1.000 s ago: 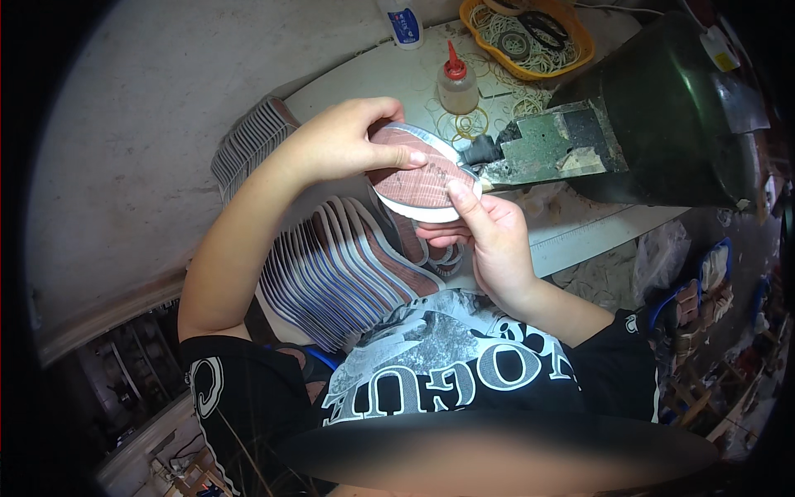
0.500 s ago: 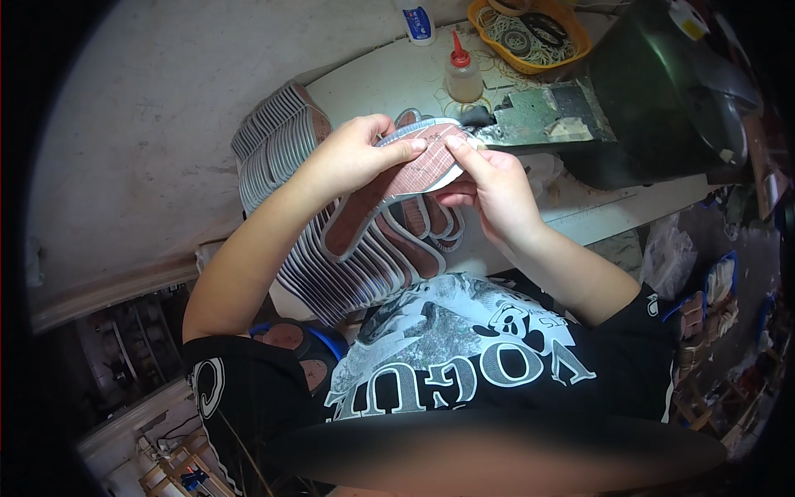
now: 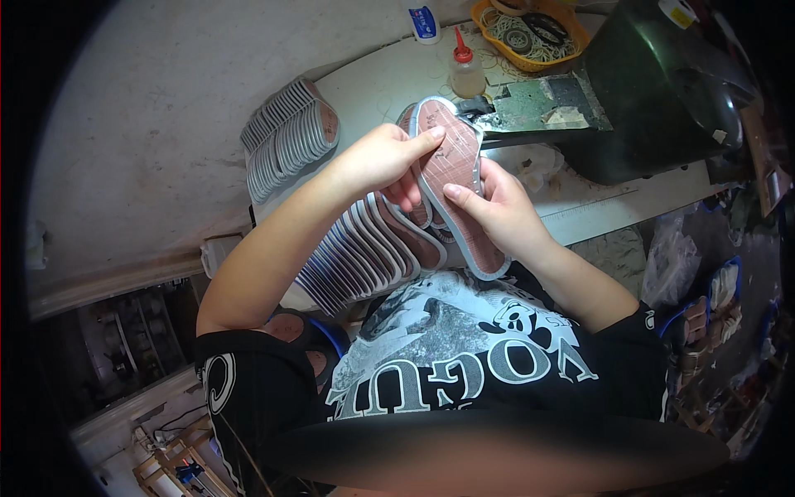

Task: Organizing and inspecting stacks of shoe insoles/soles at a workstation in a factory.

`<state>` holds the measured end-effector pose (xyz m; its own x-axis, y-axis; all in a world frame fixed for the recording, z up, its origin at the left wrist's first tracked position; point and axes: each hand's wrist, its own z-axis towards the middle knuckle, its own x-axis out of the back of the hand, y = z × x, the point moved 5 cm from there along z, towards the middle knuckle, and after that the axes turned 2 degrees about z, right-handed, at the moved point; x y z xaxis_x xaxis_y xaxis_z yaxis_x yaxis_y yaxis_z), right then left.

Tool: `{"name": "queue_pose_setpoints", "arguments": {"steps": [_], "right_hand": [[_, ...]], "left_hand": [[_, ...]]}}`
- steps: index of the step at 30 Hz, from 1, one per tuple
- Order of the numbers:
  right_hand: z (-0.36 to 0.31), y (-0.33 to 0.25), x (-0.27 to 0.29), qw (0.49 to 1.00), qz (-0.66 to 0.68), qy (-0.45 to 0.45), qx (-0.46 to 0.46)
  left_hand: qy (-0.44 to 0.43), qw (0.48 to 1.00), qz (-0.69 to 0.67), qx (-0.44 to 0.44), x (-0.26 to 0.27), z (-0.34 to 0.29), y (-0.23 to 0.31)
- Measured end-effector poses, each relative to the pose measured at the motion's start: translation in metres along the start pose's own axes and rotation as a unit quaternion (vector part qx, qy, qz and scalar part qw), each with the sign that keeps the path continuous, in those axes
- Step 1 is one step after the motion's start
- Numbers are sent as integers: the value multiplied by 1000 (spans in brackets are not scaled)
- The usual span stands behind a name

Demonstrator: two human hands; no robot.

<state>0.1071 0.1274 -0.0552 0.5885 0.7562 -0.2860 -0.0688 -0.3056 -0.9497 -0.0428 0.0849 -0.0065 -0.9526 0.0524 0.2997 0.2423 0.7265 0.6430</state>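
Note:
A reddish-brown insole (image 3: 454,161) with a pale grey padded edge is held between both hands, its wide end up by a worn green machine arm (image 3: 538,108) and its narrow end slanting down toward my shirt. My left hand (image 3: 387,161) is closed on its left side near the wide end, thumb on the brown face. Lower on the right edge, my right hand (image 3: 507,203) grips it, thumb pressed flat on the face and fingers partly hidden behind. Close behind lie more insoles, partly covered. A stacked row of matching insoles (image 3: 364,248) stands below my left forearm.
Another insole stack (image 3: 286,137) leans by the wall at left. A clear bottle with a red nozzle (image 3: 468,74), a yellow basket of bands (image 3: 530,58) and a blue-white container (image 3: 425,25) stand at the back. A dark green machine body (image 3: 654,91) fills the right.
The insole has swung round, its narrow end moving from lower left to lower right. My right hand has slid down to its lower part; my left thumb still presses near the wide end.

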Motion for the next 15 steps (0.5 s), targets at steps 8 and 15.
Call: {"name": "queue_pose_setpoints", "arguments": {"steps": [8,15], "right_hand": [[10,-3,18,987,35,-100,-123],[-36,-12,37,968,8,-94,-231]], "left_hand": [[44,996,-57,-48,4,7,-11],[118,984,-64,-116,24,20,0]]}}
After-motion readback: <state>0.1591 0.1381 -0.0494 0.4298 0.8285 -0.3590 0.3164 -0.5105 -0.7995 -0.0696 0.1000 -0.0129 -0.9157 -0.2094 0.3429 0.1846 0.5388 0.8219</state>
